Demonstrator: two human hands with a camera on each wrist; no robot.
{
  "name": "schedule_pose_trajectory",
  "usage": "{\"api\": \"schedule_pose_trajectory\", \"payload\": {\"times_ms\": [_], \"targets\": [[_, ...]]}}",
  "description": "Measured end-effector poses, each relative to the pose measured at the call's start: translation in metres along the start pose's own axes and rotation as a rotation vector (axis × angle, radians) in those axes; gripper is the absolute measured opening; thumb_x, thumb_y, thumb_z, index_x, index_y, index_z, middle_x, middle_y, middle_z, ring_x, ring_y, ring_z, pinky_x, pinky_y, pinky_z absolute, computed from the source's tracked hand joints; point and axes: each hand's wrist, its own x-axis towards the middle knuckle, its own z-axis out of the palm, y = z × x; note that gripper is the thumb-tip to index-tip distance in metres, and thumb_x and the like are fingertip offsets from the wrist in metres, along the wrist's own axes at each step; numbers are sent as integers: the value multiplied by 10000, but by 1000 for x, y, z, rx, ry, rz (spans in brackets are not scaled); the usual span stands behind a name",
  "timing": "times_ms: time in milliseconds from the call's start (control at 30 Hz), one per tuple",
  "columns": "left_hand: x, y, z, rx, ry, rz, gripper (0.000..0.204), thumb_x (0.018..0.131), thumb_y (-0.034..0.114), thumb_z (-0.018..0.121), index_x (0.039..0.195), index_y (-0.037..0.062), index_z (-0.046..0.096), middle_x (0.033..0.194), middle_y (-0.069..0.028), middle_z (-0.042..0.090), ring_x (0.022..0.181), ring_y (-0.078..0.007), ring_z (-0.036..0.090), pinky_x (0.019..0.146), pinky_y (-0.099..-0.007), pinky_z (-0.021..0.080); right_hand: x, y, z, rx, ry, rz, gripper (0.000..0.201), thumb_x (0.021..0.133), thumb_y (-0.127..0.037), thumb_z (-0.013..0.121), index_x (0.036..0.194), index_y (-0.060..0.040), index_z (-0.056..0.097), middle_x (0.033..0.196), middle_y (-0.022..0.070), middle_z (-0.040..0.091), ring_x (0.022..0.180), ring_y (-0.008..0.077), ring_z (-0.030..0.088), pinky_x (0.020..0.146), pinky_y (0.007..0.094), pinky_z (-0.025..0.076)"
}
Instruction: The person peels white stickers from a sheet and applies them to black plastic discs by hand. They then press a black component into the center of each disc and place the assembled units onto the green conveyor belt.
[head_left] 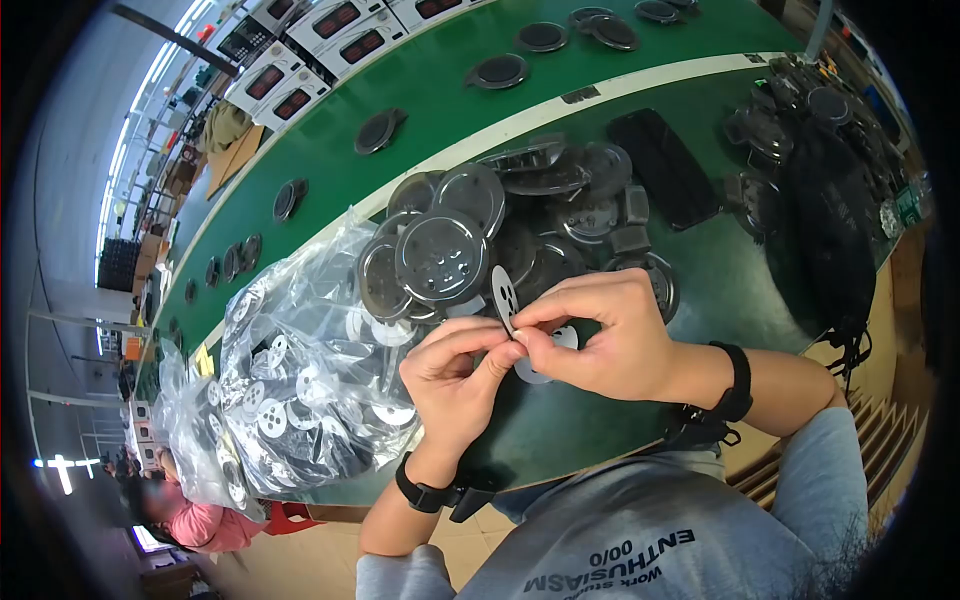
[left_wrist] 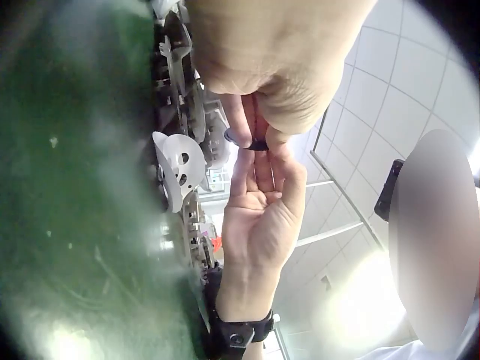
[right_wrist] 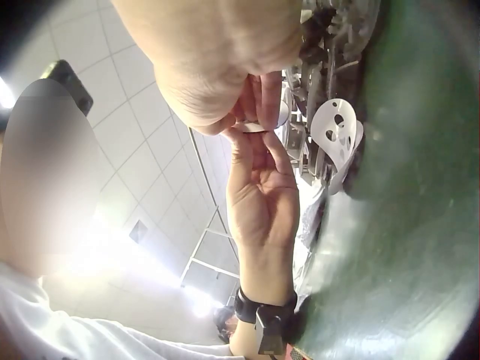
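Note:
Between my two hands a thin round disc [head_left: 503, 291] stands on edge, white with several dark round holes on one face. My left hand [head_left: 455, 375] pinches its lower edge between thumb and fingers. My right hand [head_left: 605, 340] pinches the same disc from the other side, fingertips close against the left ones. In the left wrist view the face of the disc [left_wrist: 238, 139] looks dark; the fingers hide much of it. Below the hands, loose white perforated discs [left_wrist: 180, 169] lie on the green table [head_left: 560, 430].
Behind the hands is a pile of clear, dark round plastic parts [head_left: 443, 255]. A clear bag [head_left: 310, 390] of white discs lies at left. Farther off are a black pouch [head_left: 663, 168], a dark bag [head_left: 825, 225] and round parts [head_left: 380, 130] along the green strip.

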Motion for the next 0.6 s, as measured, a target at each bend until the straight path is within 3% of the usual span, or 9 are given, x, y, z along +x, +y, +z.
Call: {"api": "schedule_pose_trajectory", "payload": {"times_ms": [133,233,333,600], "targets": [[1,0,-1,172,5,77,139,768,-27,808,890,-34,740,922,-135,714,813,-184,679,711,-282,553,-3,1,1,-42,14,-19,85,755,-52,751,814,-3,712,740,110,707,667,201,718,624,283,565],[2,-3,-8,301,-95,228,168,794,-46,787,941,-76,713,978,-129,677,859,-175,647,744,-269,536,-5,1,2,-55,14,-14,91,745,-46,749,813,-1,709,744,117,704,664,209,717,619,287,564],[3,4,-1,350,-74,246,148,737,-36,814,868,-26,744,894,-138,719,808,-207,686,714,-286,545,-4,0,-1,-79,-13,-15,100,739,-36,745,822,0,705,753,117,705,661,205,715,613,287,561],[-1,4,2,69,33,33,195,792,-40,792,972,-58,721,975,-142,694,839,-172,673,730,-275,558,-1,0,1,54,9,12,78,765,6,734,841,13,714,776,103,723,704,154,726,640,253,568]]}}
